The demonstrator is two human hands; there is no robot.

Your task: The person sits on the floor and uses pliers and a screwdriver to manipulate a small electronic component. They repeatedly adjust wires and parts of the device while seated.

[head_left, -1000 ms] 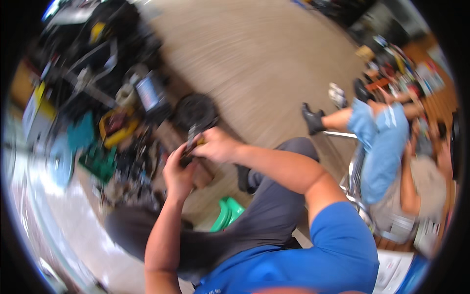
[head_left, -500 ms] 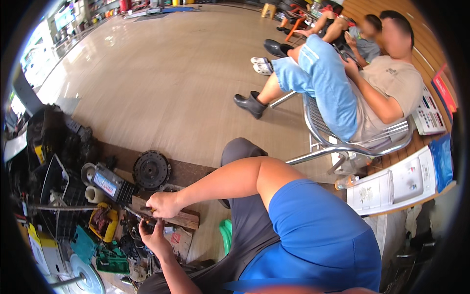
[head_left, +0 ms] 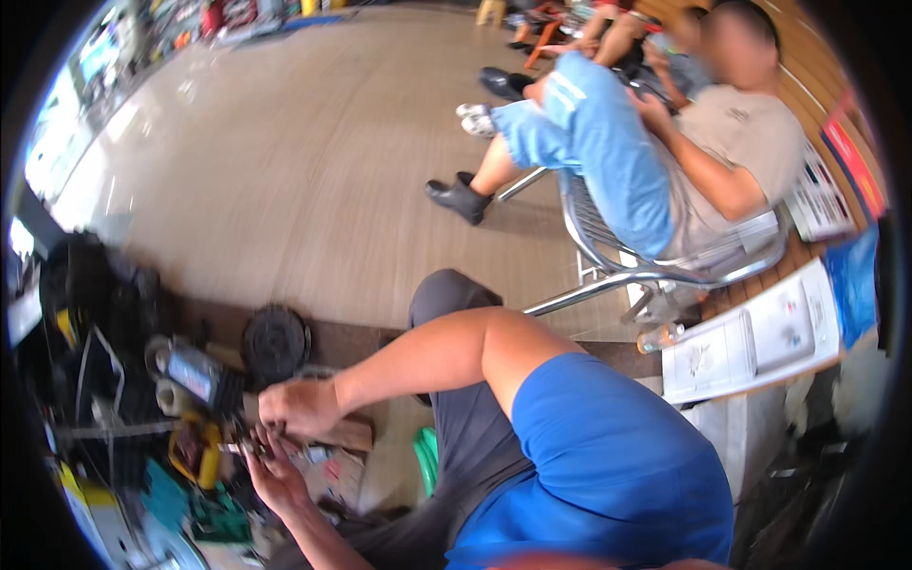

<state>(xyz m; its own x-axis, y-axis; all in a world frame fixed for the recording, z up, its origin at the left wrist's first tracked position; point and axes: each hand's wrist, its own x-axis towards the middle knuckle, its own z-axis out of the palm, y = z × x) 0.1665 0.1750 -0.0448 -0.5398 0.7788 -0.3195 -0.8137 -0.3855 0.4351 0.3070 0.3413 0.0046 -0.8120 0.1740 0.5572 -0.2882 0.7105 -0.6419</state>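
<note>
Near black disc [head_left: 275, 343] | hands [head_left: 302, 408] close together | held part [head_left: 249, 445] blurred, partly hidden

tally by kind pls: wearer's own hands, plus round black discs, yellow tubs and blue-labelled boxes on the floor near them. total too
Hands: 2 (left hand, right hand)
Black disc: 1
Yellow tub: 1
Blue-labelled box: 1
Total: 5

Upper-left glare — slight overall blur
</note>
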